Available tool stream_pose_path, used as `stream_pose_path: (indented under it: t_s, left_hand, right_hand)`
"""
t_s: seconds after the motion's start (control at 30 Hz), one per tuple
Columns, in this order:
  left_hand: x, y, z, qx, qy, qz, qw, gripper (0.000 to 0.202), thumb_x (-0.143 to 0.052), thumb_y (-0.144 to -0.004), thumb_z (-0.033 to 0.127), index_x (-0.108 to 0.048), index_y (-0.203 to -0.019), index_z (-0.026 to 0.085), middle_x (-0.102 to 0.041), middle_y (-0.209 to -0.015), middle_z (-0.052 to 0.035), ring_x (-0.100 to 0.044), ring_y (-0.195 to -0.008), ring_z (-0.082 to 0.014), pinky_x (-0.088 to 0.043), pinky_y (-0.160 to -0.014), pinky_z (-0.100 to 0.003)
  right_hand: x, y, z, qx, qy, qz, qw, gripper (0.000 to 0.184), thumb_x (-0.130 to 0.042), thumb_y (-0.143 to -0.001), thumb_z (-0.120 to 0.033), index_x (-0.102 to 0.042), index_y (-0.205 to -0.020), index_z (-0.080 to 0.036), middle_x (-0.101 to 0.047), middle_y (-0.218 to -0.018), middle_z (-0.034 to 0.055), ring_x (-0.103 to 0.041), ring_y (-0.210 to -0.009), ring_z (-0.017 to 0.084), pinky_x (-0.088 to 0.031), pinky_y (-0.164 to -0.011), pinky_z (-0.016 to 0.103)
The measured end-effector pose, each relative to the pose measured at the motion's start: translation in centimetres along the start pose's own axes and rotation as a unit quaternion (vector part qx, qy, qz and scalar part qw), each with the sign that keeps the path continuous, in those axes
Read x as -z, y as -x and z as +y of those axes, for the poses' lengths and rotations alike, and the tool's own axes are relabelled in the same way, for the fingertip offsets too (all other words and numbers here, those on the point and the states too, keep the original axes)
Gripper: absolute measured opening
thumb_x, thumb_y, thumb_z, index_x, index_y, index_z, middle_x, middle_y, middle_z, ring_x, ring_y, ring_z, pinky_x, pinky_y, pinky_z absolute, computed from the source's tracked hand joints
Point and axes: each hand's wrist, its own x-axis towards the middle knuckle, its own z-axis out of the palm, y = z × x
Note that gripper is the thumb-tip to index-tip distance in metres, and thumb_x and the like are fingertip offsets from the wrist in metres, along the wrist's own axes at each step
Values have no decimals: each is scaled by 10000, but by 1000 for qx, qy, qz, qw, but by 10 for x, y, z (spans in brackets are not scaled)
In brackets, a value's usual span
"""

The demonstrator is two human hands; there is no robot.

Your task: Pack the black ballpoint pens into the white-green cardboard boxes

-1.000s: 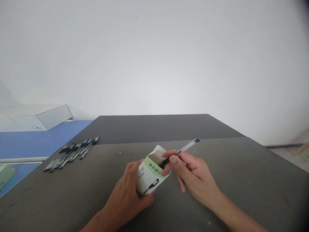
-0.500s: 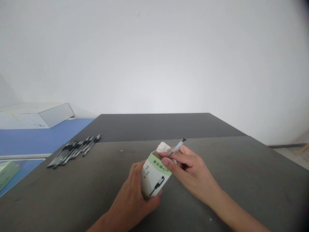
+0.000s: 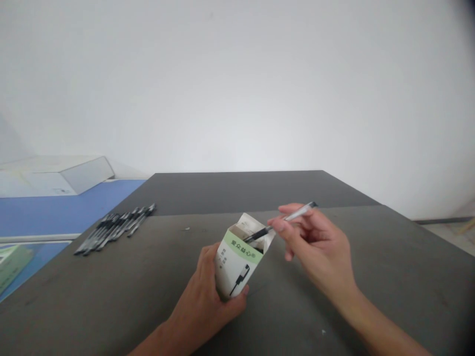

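Note:
My left hand [image 3: 208, 294] is wrapped round a white and green pen box [image 3: 232, 272], which it keeps tilted with the open top toward the upper right. Between the thumb and fingers of my right hand [image 3: 315, 242] is a clear-barrelled pen with a black cap end [image 3: 297, 213]. That pen's black lower end reaches into the mouth of the box. The inside of the box is mostly hidden by its front wall. A row of several similar pens [image 3: 115, 230] lies on the dark table to the left, apart from both hands.
The dark table [image 3: 156, 287] stretches back to a white wall. Left of it, on a blue surface [image 3: 70, 210], stand a large white box [image 3: 55, 175] and a green box [image 3: 13, 267]. A small scrap [image 3: 186, 229] lies on the table.
My right hand has moved right and away from the box, drawing the pen along with it, so more of the black end shows. My left hand and the box have barely moved.

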Motion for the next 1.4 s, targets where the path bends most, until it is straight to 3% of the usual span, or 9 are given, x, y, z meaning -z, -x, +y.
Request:
stream_pose_path:
  t_s: [0.17, 0.33, 0.47, 0.63, 0.77, 0.87, 1.03, 1.2, 1.4]
  left_hand:
    - [-3, 0, -8, 24, 11, 10, 1000, 731, -734, -852, 326, -300, -1438, 272, -573, -1222, -83, -679, -1031, -277, -626, -884, -469]
    - [-5, -2, -16, 52, 12, 28, 998, 692, -714, -867, 362, -318, -1425, 265, -603, -1223, -86, -687, -1066, -292, -620, -911, -481]
    - [-5, -7, -17, 51, -1, 48, 998, 652, -698, -879, 365, -330, -1406, 257, -594, -1249, -93, -672, -1120, -299, -609, -944, -488]
    - [-2, -10, -19, 55, -18, 54, 997, 639, -696, -884, 381, -341, -1394, 235, -591, -1218, -92, -680, -1085, -299, -614, -919, -487]
    - [-1, -9, -19, 42, -20, 48, 998, 654, -703, -882, 379, -339, -1407, 239, -591, -1235, -95, -678, -1104, -301, -613, -927, -484]
    - [-2, -7, -17, 34, -16, 38, 999, 686, -717, -872, 366, -326, -1422, 241, -595, -1233, -98, -681, -1088, -297, -618, -912, -475]
    - [-3, -3, -12, -8, -6, 14, 1000, 708, -737, -850, 308, -332, -1428, 253, -591, -1193, -86, -678, -1011, -275, -622, -866, -451]
    - [-3, 0, -8, -52, -9, 4, 999, 740, -762, -822, 262, -350, -1437, 256, -584, -1205, -92, -665, -1015, -279, -614, -869, -448]
    - [-2, 1, -5, -86, -6, 5, 996, 779, -750, -813, 215, -322, -1462, 271, -557, -1217, -89, -654, -1019, -269, -616, -875, -446]
  right_hand:
    - [15, -12, -3, 63, -97, 109, 987, 220, -847, -902, -406, -702, -916, -242, -642, -689, -52, -490, -490, 59, -403, -405, 149]
    - [12, -12, 4, 19, -156, 27, 987, 129, -714, -1014, -409, -755, -1071, -301, -730, -766, -37, -574, -496, 63, -424, -374, 123]
    - [5, -9, 9, 44, -115, -82, 989, 301, -764, -976, -267, -743, -1260, -364, -755, -1337, 19, -754, -1051, 134, -642, -842, 212]
    - [11, -11, 17, 37, -142, -210, 967, 613, -772, -962, -377, -559, -1536, -382, -495, -1660, 19, -438, -1547, 242, -403, -1264, 403]
    - [10, -16, 23, 30, -214, -145, 965, 432, -595, -1051, -543, -703, -1407, -323, -611, -1561, 68, -632, -1383, 295, -476, -1206, 477]
    - [1, -15, 23, 8, -204, -54, 977, 259, -634, -1064, -421, -782, -1265, -354, -761, -1360, 36, -772, -1158, 233, -565, -1102, 422]
    - [-9, 1, 12, 41, -150, -33, 987, 203, -709, -1028, -315, -802, -1202, -362, -793, -1291, 2, -767, -1174, 209, -603, -1031, 363]
    - [-12, 13, 12, 181, -45, -13, 982, 299, -687, -1027, -178, -786, -1197, -404, -785, -1295, -44, -720, -1264, 213, -434, -1214, 462]
    - [-14, 11, 26, 293, 108, -93, 945, 425, -624, -1038, -99, -681, -1360, -370, -746, -1375, -25, -557, -1461, 232, -231, -1297, 521]
